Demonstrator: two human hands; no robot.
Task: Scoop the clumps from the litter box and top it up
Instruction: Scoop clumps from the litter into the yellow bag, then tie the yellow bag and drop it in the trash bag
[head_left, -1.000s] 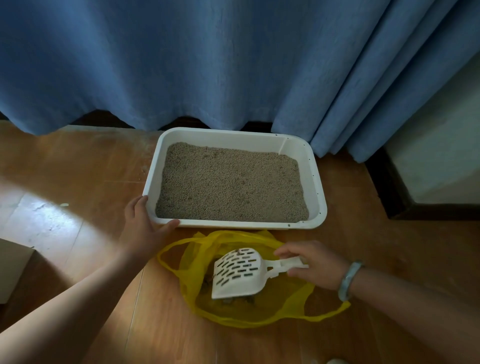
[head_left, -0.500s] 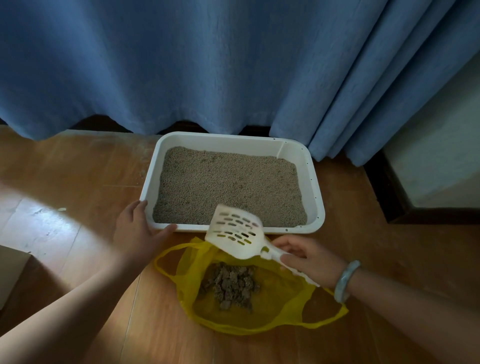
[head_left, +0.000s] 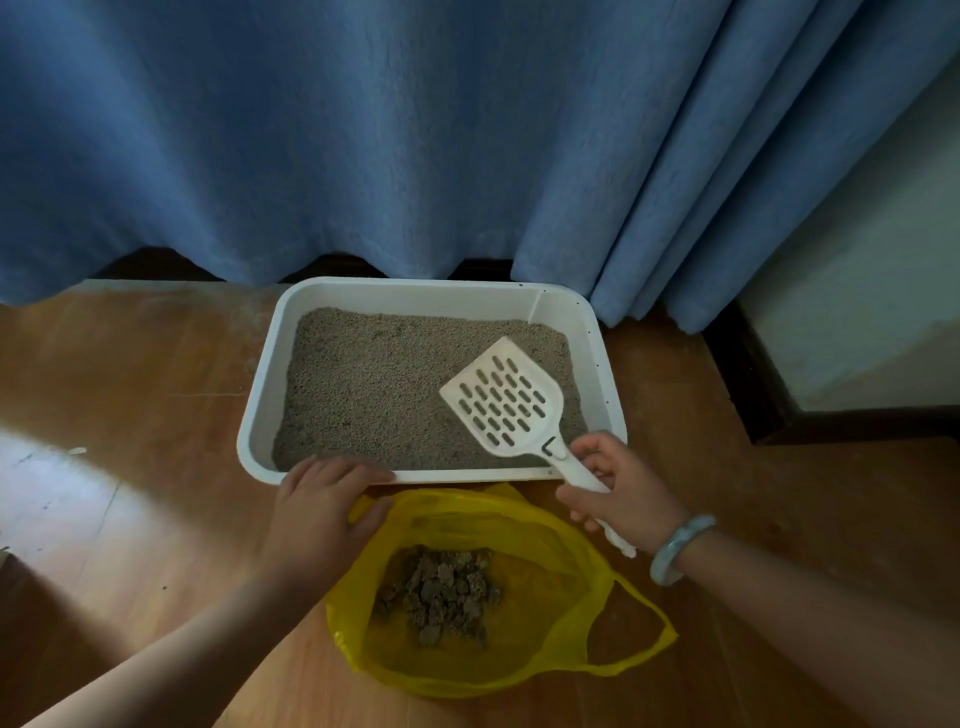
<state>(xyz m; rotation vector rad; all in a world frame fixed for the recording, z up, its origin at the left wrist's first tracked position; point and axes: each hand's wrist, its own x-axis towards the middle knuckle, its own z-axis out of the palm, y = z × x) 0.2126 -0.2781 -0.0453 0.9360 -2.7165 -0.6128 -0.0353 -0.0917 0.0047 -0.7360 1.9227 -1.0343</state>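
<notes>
Litter box (head_left: 415, 297): litter (head_left: 374, 395), scoop (head_left: 504, 400); bag (head_left: 556, 540) w/ clumps (head_left: 441, 587)

A single view is given, taken by a wide-angle camera worn on the head. The scene is looked at forward and steeply down onto the floor (head_left: 156, 374), from close range. The litter box (head_left: 415, 296) and scoop (head_left: 504, 400) are framed at centre, the upper half is filled by a blue curtain (head_left: 363, 130), and both forearms are seen entering from the bottom edge.
</notes>
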